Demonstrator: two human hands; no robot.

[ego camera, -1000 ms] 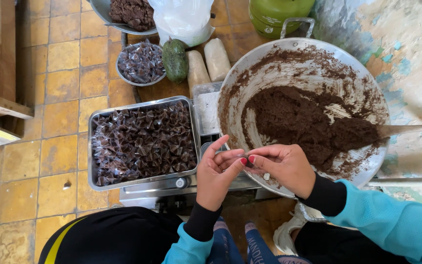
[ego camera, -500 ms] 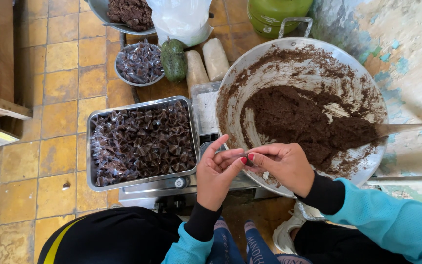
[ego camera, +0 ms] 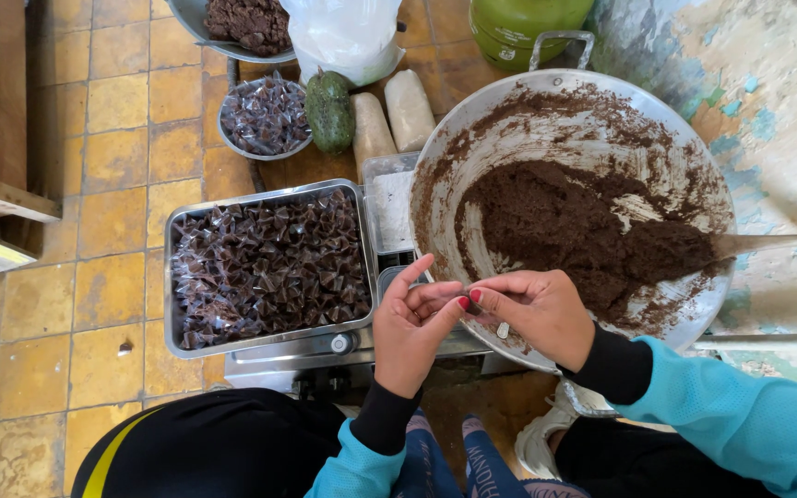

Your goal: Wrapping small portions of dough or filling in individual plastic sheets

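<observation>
While the left hand and right hand pinch together on a small clear wrapper over the rim of the big round metal pan of brown paste, tight neat folds look best.

A green gas cylinder is seen at the top, a white plastic bag beside it, yellow floor tiles spread left.
</observation>
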